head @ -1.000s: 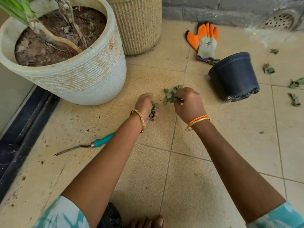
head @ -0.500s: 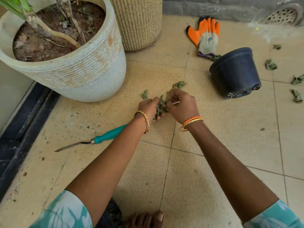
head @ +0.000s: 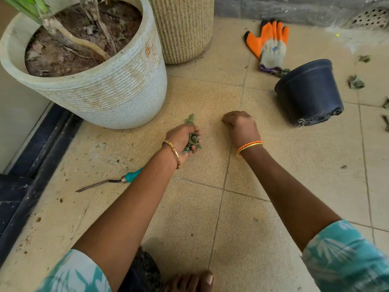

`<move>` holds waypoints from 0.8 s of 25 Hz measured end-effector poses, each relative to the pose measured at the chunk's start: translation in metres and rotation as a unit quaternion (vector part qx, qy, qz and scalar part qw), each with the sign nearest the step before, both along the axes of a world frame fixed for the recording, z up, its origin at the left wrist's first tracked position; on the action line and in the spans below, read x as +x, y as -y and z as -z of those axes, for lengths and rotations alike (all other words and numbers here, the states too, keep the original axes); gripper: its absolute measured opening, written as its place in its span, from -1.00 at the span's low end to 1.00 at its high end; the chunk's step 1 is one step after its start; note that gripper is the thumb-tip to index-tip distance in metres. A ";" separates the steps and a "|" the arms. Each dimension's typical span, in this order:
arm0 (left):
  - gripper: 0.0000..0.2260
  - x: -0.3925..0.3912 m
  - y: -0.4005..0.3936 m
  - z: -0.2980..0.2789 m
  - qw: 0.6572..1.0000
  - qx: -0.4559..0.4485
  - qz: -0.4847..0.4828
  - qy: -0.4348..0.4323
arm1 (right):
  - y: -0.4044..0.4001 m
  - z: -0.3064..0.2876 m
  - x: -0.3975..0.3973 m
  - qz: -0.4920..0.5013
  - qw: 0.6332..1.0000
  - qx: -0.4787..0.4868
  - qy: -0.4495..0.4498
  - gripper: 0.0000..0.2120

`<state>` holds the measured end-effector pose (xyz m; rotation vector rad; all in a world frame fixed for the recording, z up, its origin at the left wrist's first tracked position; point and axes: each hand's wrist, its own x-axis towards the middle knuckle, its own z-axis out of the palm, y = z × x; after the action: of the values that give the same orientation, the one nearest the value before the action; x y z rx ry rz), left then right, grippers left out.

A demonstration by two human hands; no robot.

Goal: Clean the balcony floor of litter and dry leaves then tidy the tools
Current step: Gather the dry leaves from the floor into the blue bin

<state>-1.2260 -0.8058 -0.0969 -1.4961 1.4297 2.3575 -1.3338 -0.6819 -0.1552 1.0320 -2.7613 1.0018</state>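
My left hand (head: 179, 140) grips a bunch of dry green leaves (head: 192, 142) just above the tiled balcony floor (head: 210, 218). One more dry leaf (head: 190, 118) lies on the tile right beyond its fingers. My right hand (head: 242, 128) is a hand's width to the right, knuckles up, fingers curled down onto the floor. Whatever is under those fingers is hidden. A teal-handled hand tool (head: 132, 177) lies on the floor, partly under my left forearm.
A large white planter (head: 117, 91) and a ribbed beige pot (head: 183, 30) stand at the back left. A black plastic pot (head: 311, 91) lies tipped at right, beside an orange-and-grey glove (head: 271, 47). Scattered leaves (head: 356, 82) lie at the far right. A dark door track (head: 31, 169) runs along the left.
My hands met and the right passed its leaves to the left. They have since parted, and the right has reached forward onto the floor where a loose leaf lay.
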 end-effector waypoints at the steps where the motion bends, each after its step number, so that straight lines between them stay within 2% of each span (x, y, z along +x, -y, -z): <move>1: -0.82 0.002 0.003 0.002 1.000 -0.004 -0.010 0.020 | -0.002 -0.006 0.004 0.021 0.998 -0.040 0.036 -0.80; 3: -0.82 0.004 0.006 0.006 0.998 0.006 -0.029 0.047 | 0.000 -0.023 0.021 0.055 0.980 -0.111 0.157 -0.73; 6: -0.82 0.006 0.007 0.011 0.999 0.020 -0.018 0.047 | 0.009 -0.038 0.051 0.067 0.918 -0.214 0.326 -0.54; 8: -0.72 0.006 0.004 0.012 0.999 0.009 0.027 0.032 | 0.014 -0.039 0.065 0.070 0.889 -0.245 0.380 -0.51; 9: -0.69 0.006 0.002 0.012 0.998 -0.006 0.049 0.030 | 0.016 -0.039 0.069 0.074 0.886 -0.244 0.387 -0.52; 12: -0.78 0.004 0.001 0.011 0.995 -0.053 0.066 0.045 | 0.017 -0.040 0.068 0.073 0.894 -0.218 0.384 -0.66; 15: -0.83 0.005 0.007 0.012 0.998 -0.030 0.051 0.027 | 0.017 -0.041 0.054 0.023 0.900 -0.202 0.385 -0.79; 18: -0.88 0.009 0.019 0.013 1.000 -0.013 0.009 0.003 | 0.025 -0.036 0.041 0.002 0.969 -0.097 0.229 -0.76; 20: -0.88 0.012 0.027 0.012 1.000 -0.006 -0.017 0.002 | 0.037 -0.027 0.036 -0.066 0.986 0.016 0.153 -0.62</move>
<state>-1.2141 -0.8329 -0.1085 -1.5399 1.4324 2.3687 -1.2983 -0.7187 -0.1280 1.1694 -2.9909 1.2333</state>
